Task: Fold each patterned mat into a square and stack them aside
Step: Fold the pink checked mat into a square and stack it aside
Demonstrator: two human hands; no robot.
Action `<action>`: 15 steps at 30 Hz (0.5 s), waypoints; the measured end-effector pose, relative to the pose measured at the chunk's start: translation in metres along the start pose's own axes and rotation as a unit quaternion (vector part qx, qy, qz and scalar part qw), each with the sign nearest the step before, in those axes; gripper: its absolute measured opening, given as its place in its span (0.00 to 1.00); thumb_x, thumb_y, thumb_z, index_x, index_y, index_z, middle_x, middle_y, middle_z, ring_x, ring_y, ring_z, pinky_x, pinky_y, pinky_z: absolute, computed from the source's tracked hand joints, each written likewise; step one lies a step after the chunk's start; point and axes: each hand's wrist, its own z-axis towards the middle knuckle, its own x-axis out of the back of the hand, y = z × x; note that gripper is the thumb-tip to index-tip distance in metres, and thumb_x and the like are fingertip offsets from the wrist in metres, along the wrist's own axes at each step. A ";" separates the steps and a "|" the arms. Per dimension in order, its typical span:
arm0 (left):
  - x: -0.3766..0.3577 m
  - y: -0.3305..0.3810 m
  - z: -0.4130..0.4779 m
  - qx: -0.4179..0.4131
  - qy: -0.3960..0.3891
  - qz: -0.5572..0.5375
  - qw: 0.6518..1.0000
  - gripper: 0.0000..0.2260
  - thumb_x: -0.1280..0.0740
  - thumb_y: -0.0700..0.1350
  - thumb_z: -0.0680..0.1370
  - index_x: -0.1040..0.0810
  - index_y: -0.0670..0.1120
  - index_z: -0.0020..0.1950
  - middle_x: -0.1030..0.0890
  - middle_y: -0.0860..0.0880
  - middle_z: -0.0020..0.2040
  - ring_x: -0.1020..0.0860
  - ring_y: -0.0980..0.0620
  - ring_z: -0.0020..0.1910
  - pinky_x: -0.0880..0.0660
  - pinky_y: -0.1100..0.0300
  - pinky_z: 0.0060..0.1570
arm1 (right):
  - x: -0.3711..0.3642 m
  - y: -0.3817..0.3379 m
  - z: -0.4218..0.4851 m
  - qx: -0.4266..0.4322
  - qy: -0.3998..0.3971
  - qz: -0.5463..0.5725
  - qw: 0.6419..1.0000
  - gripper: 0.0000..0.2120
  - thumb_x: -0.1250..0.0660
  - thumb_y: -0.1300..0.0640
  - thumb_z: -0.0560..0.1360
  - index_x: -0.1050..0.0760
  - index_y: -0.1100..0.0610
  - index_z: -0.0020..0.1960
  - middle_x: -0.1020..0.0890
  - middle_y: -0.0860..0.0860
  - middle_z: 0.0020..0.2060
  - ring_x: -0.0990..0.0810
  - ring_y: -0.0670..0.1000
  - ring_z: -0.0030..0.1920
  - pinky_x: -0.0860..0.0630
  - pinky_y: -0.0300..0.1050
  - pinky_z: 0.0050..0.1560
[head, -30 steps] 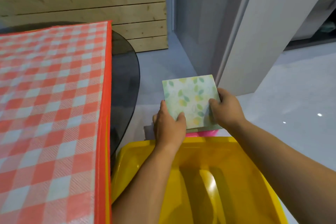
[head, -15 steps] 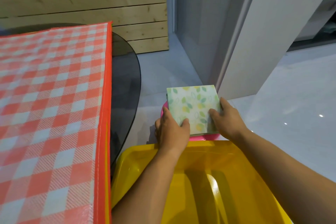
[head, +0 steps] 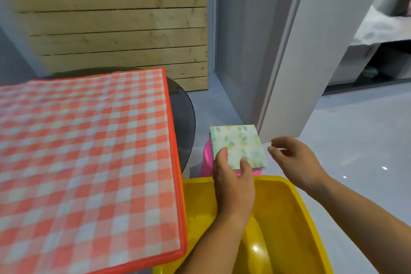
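Folded leaf-print mat (head: pixel 239 148) lay as a flat square on top of a pink stool (head: pixel 206 163), beyond the far rim of the yellow tub (head: pixel 293 207). A thin dark edge showed under the mat along its near and right sides; could not tell what it belonged to.

My left hand (head: pixel 233 179) rested on the mat's near left corner, fingertips (head: pixel 223 153) pressing its top, thumb up on the near edge. Not a full grasp, more a flat hold-down.

My right hand (head: pixel 293 158) was off the mat, just to its right, fingers loosely spread and curled, holding nothing.

Both forearms reached over the tub, which looked bare inside where visible, glossy with a light glare.

To the left, a large red-and-white checked mat (head: pixel 84 158) lay spread flat with an orange border, covering most of a dark round table (head: pixel 184 113); its right edge overhung the tub's left rim.

Behind: wooden planks (head: pixel 122 24), grey floor (head: pixel 355 135), white panel (head: pixel 311 51).
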 end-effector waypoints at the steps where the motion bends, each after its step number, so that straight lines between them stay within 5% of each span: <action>1: 0.004 0.009 -0.014 -0.003 -0.009 -0.009 1.000 0.21 0.36 0.49 0.83 0.37 0.56 0.75 0.32 0.55 0.73 0.31 0.58 0.70 0.29 0.77 0.52 | 0.008 -0.010 -0.012 0.014 -0.002 -0.001 1.000 0.15 0.37 0.51 0.80 0.25 0.55 0.64 0.20 0.48 0.55 0.23 0.47 0.51 0.29 0.38 0.47; 6: 0.036 0.064 -0.067 -0.056 -0.039 -0.060 0.996 0.19 0.37 0.49 0.83 0.35 0.57 0.74 0.30 0.57 0.72 0.30 0.59 0.68 0.26 0.64 0.64 | 0.040 -0.065 -0.062 0.079 -0.002 0.007 0.997 0.09 0.38 0.49 0.80 0.23 0.48 0.58 0.18 0.42 0.50 0.20 0.43 0.51 0.24 0.41 0.51; 10: 0.091 0.103 -0.084 -0.093 -0.077 -0.070 0.990 0.17 0.38 0.49 0.84 0.34 0.60 0.72 0.29 0.61 0.68 0.28 0.64 0.61 0.28 0.78 0.51 | 0.050 -0.113 -0.094 0.114 -0.003 0.042 0.993 0.10 0.39 0.50 0.81 0.21 0.51 0.57 0.17 0.45 0.48 0.19 0.45 0.50 0.22 0.48 0.55; 15: 0.189 0.126 -0.077 -0.119 -0.068 -0.037 0.990 0.12 0.37 0.47 0.84 0.32 0.59 0.66 0.26 0.60 0.64 0.27 0.61 0.64 0.29 0.70 0.53 | 0.032 -0.181 -0.132 0.177 -0.049 0.028 0.983 0.08 0.38 0.51 0.80 0.21 0.48 0.53 0.17 0.43 0.46 0.19 0.43 0.50 0.23 0.43 0.53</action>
